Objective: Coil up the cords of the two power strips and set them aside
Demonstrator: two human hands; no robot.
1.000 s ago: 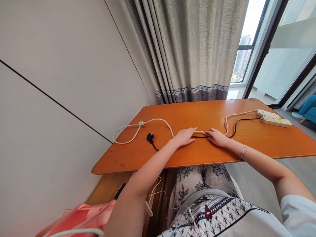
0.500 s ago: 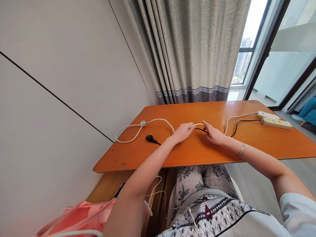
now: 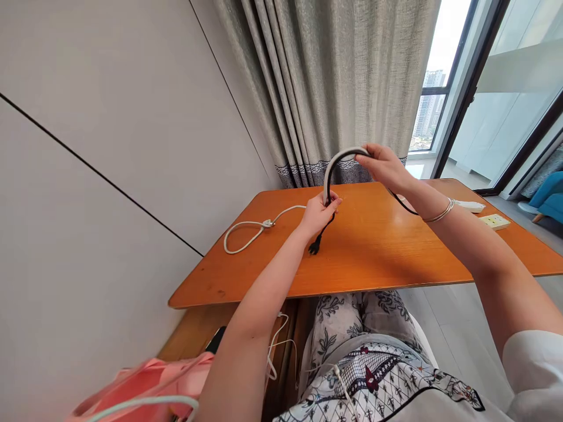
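A white power cord (image 3: 331,166) and a black power cord (image 3: 347,153) run side by side in a raised arch between my hands. My left hand (image 3: 320,213) is closed around both cords above the table. Higher and to the right, my right hand (image 3: 382,164) grips the pair at the top of the arch. Below my left hand the black plug (image 3: 314,246) hangs down close to the tabletop. The white plug (image 3: 267,224) lies on the left of the table beside a loop of its cord. Partly behind my right forearm are a white power strip (image 3: 470,206) and a cream power strip (image 3: 495,221).
The orange wooden table (image 3: 264,275) has rounded corners. Behind it hangs a grey curtain (image 3: 343,88), with a wall (image 3: 109,117) to the left. A pink bag (image 3: 145,381) and thin white cables (image 3: 273,351) are at the lower left, below table height.
Both hands have lifted the cords off the table into an arch, the right hand rising most. The black plug has been drawn right, and the power strips have shifted slightly left.
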